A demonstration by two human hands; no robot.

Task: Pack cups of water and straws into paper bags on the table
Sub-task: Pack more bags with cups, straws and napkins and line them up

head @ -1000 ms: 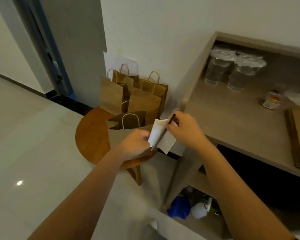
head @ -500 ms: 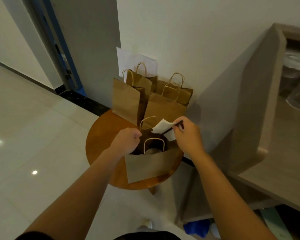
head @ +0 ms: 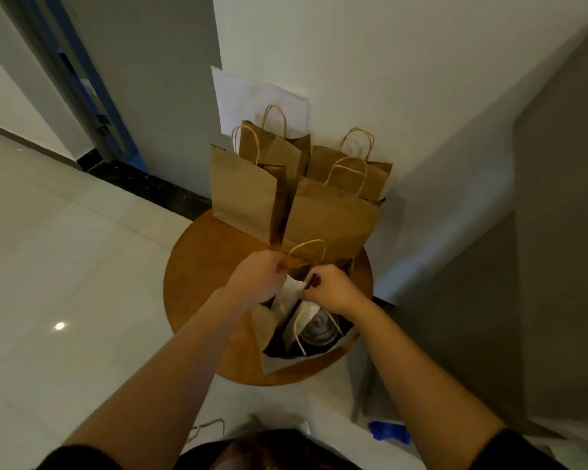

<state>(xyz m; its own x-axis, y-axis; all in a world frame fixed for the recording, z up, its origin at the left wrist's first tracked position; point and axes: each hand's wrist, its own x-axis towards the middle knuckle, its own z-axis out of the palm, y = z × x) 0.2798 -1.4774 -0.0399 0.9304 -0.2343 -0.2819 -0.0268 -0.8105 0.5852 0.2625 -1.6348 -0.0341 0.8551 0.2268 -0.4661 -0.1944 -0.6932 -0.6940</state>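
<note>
An open brown paper bag (head: pixel 269 329) stands at the front of a small round wooden table (head: pixel 201 262). Inside it shows the clear lid of a cup of water (head: pixel 319 329). My left hand (head: pixel 260 276) pinches the bag's far left rim and holds it open. My right hand (head: pixel 331 290) is over the bag's mouth, gripping a dark straw (head: pixel 311 279) together with a white napkin (head: pixel 291 295) that dips into the bag.
Three more brown paper bags (head: pixel 245 188) with twisted handles stand at the table's back against the white wall, with a white sheet (head: pixel 248 93) behind them. A grey cabinet side (head: pixel 557 266) rises on the right. Tiled floor lies to the left.
The view has tilted down over the bag. My right hand has lowered the straw and napkin from above the bag into its mouth. My left hand still holds the rim.
</note>
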